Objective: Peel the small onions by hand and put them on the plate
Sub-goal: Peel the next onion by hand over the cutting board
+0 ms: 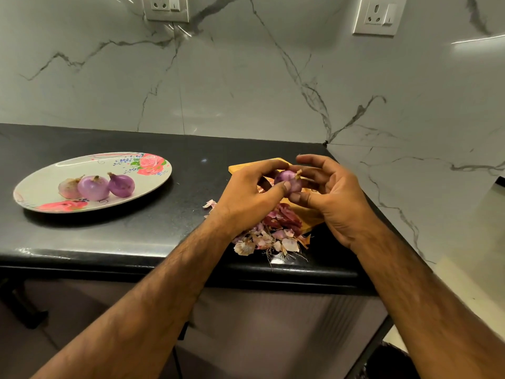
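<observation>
A small purple onion (287, 179) is held between both hands above a wooden board (255, 165) at the counter's right end. My left hand (250, 199) grips it with thumb and curled fingers from the left. My right hand (332, 196) pinches it from the right, thumb below, fingers arched over its stem end. On the oval floral plate (41, 187) at the left lie three peeled onions (94, 187), side by side. A heap of onion skins (270, 233) lies under my wrists near the front edge.
The black counter (153, 228) ends at a marble wall behind and a wall corner on the right. Two sockets (166, 6) sit high on the wall. The front edge runs just below the skins.
</observation>
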